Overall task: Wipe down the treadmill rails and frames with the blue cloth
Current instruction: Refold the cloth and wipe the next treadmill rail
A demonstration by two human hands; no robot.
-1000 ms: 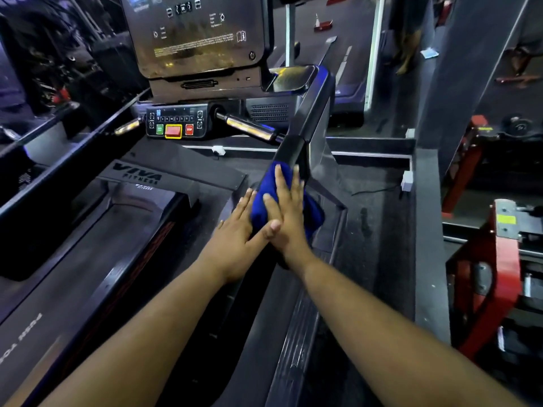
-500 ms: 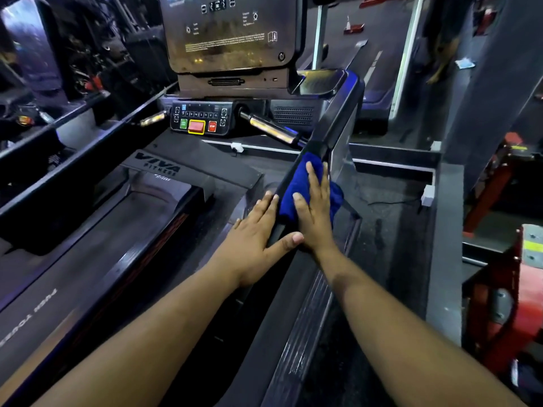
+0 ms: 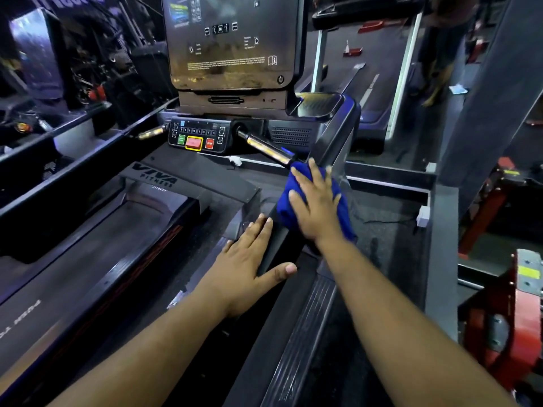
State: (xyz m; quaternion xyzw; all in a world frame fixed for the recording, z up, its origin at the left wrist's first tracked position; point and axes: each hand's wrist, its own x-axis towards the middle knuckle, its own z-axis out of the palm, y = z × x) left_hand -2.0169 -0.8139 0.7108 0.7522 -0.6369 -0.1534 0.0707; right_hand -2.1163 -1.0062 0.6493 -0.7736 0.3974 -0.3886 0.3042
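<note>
Cloth first: the blue cloth (image 3: 296, 198) sits bunched on the treadmill's right-side rail (image 3: 332, 139), at the point where that dark sloping frame comes down from the console toward the deck. My right hand (image 3: 316, 207) lies flat on top of it, fingers (image 3: 298, 176) spread and pointing up the rail, palm pressing the fabric against the frame; its grip is open, a flat press rather than a closed hold, and blue folds spill out on both sides of the hand. My left hand (image 3: 249, 259) rests just below and to the left of the cloth, on the lower stretch of the same rail, fingers extended and together, thumb splayed out to the right across the rail's edge. That grip is open too and has hold of nothing. The two hands are near each other but not touching.

Just beyond the cloth, a cylindrical handlebar (image 3: 266, 149) with a yellowish reflective band runs from the rail up to the control panel (image 3: 199, 136), which carries green, red and yellow-framed buttons. Above that stands the console screen (image 3: 232, 42), dark with faint icons. Left of my hands lies the motor cover (image 3: 164, 179) lettered "VIVA FITNESS", then the running belt (image 3: 88, 239). Red gym machinery (image 3: 517, 312) stands to the right.
</note>
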